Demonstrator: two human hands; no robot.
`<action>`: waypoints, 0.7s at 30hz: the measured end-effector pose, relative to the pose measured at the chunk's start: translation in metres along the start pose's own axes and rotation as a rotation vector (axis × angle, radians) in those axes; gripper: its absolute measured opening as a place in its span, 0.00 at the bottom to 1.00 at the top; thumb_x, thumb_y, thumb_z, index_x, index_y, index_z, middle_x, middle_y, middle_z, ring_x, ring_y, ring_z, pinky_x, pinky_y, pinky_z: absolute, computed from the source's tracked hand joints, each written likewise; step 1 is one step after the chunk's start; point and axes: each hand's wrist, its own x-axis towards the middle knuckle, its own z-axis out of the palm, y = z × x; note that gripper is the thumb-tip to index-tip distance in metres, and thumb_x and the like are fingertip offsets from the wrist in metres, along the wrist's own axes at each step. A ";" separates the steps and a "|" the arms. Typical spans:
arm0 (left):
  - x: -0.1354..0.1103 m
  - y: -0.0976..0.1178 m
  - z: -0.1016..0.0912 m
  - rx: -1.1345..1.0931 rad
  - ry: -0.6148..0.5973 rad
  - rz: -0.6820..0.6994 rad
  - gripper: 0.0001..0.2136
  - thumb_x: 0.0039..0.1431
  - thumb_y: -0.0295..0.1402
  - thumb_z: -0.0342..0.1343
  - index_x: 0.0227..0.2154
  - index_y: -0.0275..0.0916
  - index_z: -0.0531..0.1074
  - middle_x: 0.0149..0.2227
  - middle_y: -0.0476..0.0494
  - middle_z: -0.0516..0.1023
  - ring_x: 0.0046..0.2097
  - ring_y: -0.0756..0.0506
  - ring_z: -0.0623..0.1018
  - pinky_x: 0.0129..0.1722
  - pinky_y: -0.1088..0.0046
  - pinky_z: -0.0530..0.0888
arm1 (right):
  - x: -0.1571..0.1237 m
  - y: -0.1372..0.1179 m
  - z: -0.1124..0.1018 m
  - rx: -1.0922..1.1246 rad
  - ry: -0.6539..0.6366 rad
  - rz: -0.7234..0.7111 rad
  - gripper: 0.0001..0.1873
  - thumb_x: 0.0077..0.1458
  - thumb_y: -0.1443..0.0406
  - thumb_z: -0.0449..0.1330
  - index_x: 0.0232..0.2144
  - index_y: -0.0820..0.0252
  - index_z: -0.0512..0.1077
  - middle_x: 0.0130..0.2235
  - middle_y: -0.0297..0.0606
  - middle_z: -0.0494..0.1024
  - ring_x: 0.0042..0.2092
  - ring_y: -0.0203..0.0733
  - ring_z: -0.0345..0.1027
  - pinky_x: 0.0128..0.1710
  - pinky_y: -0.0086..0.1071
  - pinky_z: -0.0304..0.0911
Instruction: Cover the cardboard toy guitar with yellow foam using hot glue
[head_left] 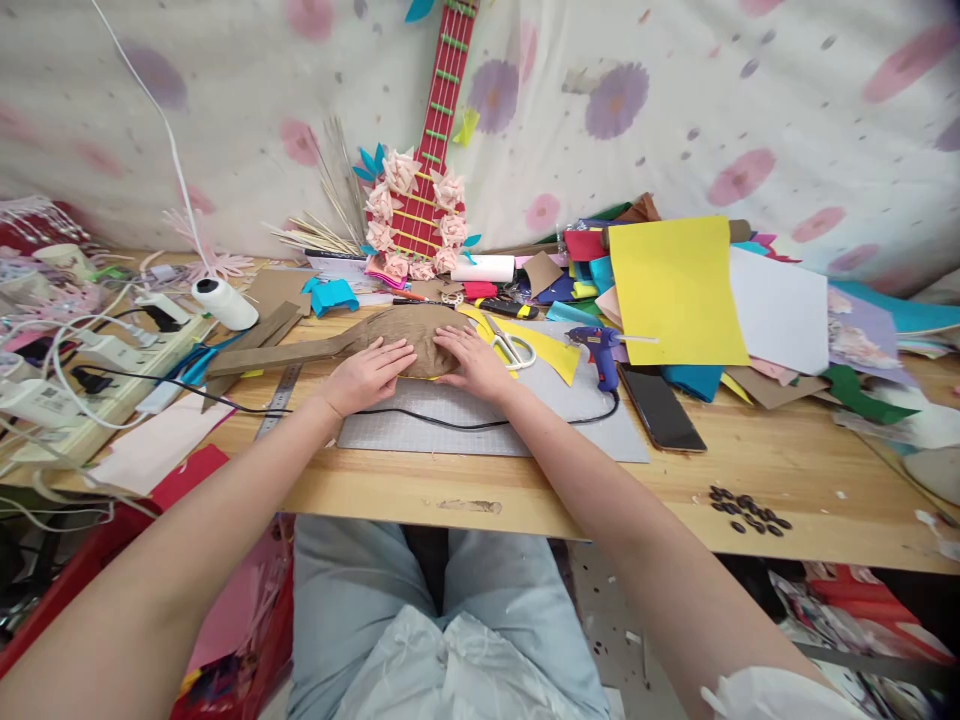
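A brown, guitar-shaped craft body [401, 327] with a long neck [281, 352] pointing left lies on the grey cutting mat [480, 440]. My left hand [371, 375] rests on its near left side, fingers stretched flat over the surface. On its right side lies my right hand [474, 362], fingers spread and pressing on the brown covering. A sliver of yellow shows under the body's near edge. White-handled scissors [514, 348] lie just right of my right hand, on yellow paper [555, 355]. The blue glue gun [600, 352] stands beyond them, its black cord running in front of my hands.
A red paper guitar with pink roses [416, 215] leans on the back curtain. Stacked coloured sheets [675, 290] and a phone [664, 410] lie right, with dark beads [750, 510] near the front edge. A power strip [112, 380] and thread spool [225, 303] are left.
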 end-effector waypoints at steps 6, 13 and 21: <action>0.010 0.017 0.017 0.060 0.067 -0.092 0.34 0.53 0.41 0.54 0.62 0.38 0.53 0.64 0.38 0.53 0.66 0.39 0.50 0.64 0.52 0.47 | 0.001 -0.002 0.004 0.056 0.011 0.045 0.36 0.46 0.58 0.66 0.56 0.60 0.63 0.59 0.48 0.63 0.62 0.51 0.53 0.61 0.48 0.48; 0.022 0.026 0.030 0.002 0.093 -0.141 0.31 0.56 0.44 0.52 0.61 0.39 0.55 0.63 0.40 0.57 0.65 0.42 0.53 0.63 0.55 0.50 | -0.005 -0.001 0.010 0.086 0.012 0.066 0.35 0.45 0.60 0.66 0.56 0.59 0.64 0.59 0.48 0.63 0.62 0.50 0.53 0.61 0.48 0.49; 0.017 0.030 0.035 -0.016 0.098 -0.205 0.29 0.57 0.42 0.50 0.61 0.42 0.54 0.63 0.43 0.57 0.65 0.41 0.53 0.63 0.52 0.50 | -0.009 -0.006 0.017 0.102 0.032 0.074 0.33 0.47 0.63 0.65 0.55 0.60 0.64 0.60 0.47 0.63 0.63 0.49 0.52 0.61 0.47 0.50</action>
